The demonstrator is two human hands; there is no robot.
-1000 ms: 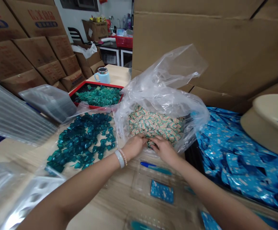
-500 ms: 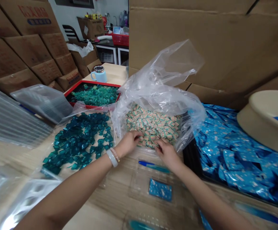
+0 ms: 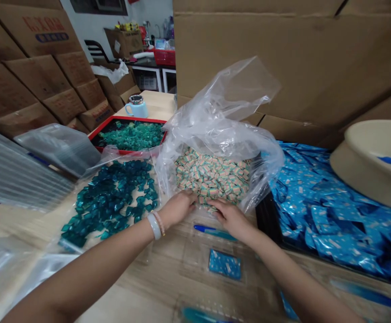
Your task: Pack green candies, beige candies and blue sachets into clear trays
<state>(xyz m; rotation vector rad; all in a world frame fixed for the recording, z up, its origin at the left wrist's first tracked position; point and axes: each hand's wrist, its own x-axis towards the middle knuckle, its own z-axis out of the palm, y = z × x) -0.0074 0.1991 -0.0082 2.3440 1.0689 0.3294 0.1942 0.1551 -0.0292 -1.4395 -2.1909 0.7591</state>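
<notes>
A heap of small striped pieces (image 3: 215, 177) in peach, white and green, looking like candies, lies in the mouth of a clear plastic bag (image 3: 212, 119). My left hand (image 3: 179, 207), with a bracelet and a bangle at the wrist, is at the heap's near left edge, fingers curled inward. At the near right edge, my right hand (image 3: 230, 218) has its fingers bent down to the pieces, thumb close under them. What the fingertips hold is hidden. Just below sit a blue pen-like thing (image 3: 212, 231) and a blue patterned packet (image 3: 225, 264) in clear plastic trays.
Dark teal pieces (image 3: 114, 197) spread on plastic at left; behind them stand a red-rimmed tray (image 3: 114, 151) and a blue mug (image 3: 137, 107). Stacked clear trays (image 3: 60, 146) are far left. Blue packets (image 3: 316, 202) fill a black tray at right, beside a cream bowl (image 3: 366, 166). Cardboard (image 3: 283, 67) rises behind.
Both hands have shifted slightly nearer me along the heap's front edge, and the right hand has moved a little left. The view has turned slightly.
</notes>
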